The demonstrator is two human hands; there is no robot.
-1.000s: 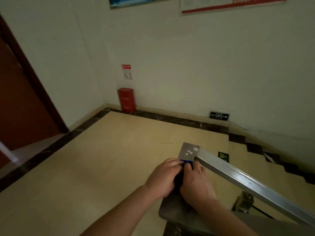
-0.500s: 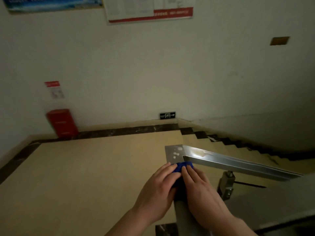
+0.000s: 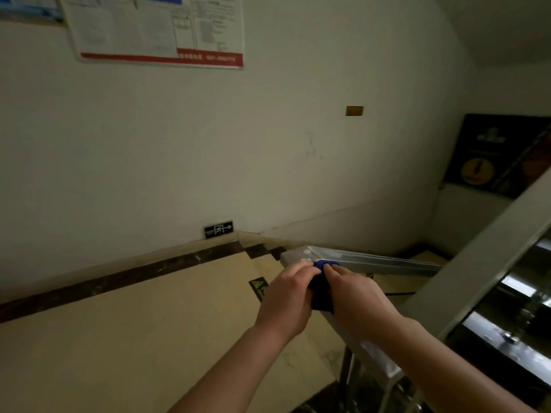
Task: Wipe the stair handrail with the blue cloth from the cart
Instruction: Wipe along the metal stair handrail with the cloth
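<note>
The blue cloth (image 3: pixel 320 289) lies bunched on the corner of the steel handrail (image 3: pixel 375 260), mostly covered by both hands. My left hand (image 3: pixel 287 299) presses on the cloth from the left with its fingers curled over it. My right hand (image 3: pixel 357 296) covers the cloth's right side, fingertips at the rail's bend. One run of the rail goes right and downward along the descending stairs; another comes back toward me under my right forearm. The cart is out of view.
A beige landing floor (image 3: pixel 134 338) with a dark border spreads to the left. A white wall with a notice board (image 3: pixel 158 28) and a small exit sign (image 3: pixel 218 228) stands ahead. A sloped concrete stringer (image 3: pixel 483 263) and shiny rail panels fill the right.
The camera has swung to the right, so the red box on the wall has left the view and the stairwell has come in. Both hands stay together on the cloth at the rail's corner.
</note>
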